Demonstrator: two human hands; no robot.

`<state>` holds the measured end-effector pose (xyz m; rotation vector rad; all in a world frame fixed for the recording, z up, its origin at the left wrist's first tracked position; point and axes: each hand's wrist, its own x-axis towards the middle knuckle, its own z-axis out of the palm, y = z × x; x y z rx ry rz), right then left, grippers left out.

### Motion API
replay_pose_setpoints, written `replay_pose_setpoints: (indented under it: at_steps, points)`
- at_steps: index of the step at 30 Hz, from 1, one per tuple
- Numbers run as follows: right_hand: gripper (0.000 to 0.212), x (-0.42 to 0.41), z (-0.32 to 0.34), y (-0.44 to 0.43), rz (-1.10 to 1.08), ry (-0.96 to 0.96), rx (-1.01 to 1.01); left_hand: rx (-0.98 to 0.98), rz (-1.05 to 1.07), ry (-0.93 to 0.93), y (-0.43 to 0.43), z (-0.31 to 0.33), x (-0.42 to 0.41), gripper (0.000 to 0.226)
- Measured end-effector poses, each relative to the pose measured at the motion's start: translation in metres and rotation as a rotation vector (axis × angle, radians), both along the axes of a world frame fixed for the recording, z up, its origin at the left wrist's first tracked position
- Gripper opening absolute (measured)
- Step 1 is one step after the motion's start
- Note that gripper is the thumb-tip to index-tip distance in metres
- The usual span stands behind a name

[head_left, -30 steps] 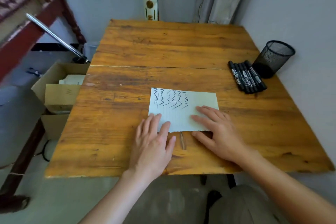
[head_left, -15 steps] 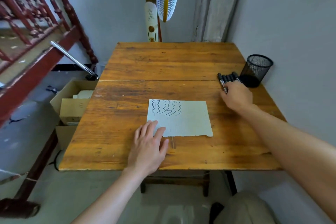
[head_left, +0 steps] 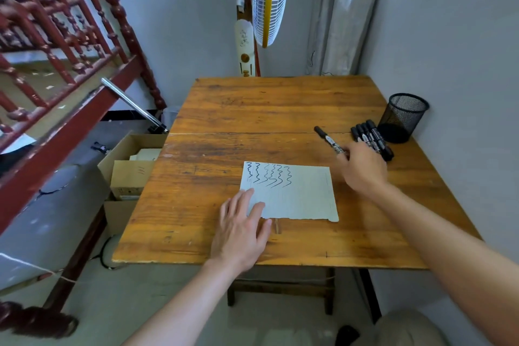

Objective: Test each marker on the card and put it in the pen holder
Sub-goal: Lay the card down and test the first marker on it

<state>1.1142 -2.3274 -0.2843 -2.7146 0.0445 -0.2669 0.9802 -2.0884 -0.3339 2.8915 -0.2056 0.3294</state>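
A pale card (head_left: 297, 194) with several black squiggles in its top left corner lies on the wooden table (head_left: 280, 109). My left hand (head_left: 241, 230) rests flat on the card's lower left corner. My right hand (head_left: 362, 168) grips one black marker (head_left: 327, 139), its capped end pointing up and left above the table. Several more black markers (head_left: 370, 136) lie side by side just right of that hand. The black mesh pen holder (head_left: 403, 116) stands upright at the right edge, by the wall; I see no marker in it.
A grey wall runs along the table's right side. A standing fan (head_left: 266, 0) rises behind the far edge. Open cardboard boxes (head_left: 132, 174) sit on the floor to the left, beside a red wooden frame (head_left: 64, 121).
My right hand left the card, reached the row of markers, and now has pulled one marker out towards the left. My left hand stays on the card.
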Motion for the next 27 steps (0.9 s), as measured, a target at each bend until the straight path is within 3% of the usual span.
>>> replay_pose_setpoints:
  at_steps: [4,9,13,15,19,27]
  points:
    - [0.025,-0.077,0.016,0.014,0.187,0.036,0.213,-0.012,0.009,-0.056,-0.002,0.009,-0.008,0.043]
    - [0.037,-0.154,0.014,0.014,0.339,0.216,0.261,-0.061,-0.065,-0.131,-0.021,0.034,-0.028,0.056]
    - [0.05,-0.187,0.028,0.009,0.428,0.287,0.437,-0.037,-0.163,-0.168,-0.044,0.051,-0.061,0.016]
    - [0.051,-0.199,0.034,0.007,0.467,0.289,0.411,0.014,-0.156,-0.136,-0.046,0.055,-0.074,0.021]
    - [0.051,-0.226,0.041,0.005,0.582,0.101,0.265,0.091,-0.186,0.043,-0.04,0.075,-0.099,0.029]
    - [0.042,-0.232,0.055,0.019,0.845,-0.46,0.026,-0.101,-0.246,0.488,-0.019,0.113,-0.108,0.041]
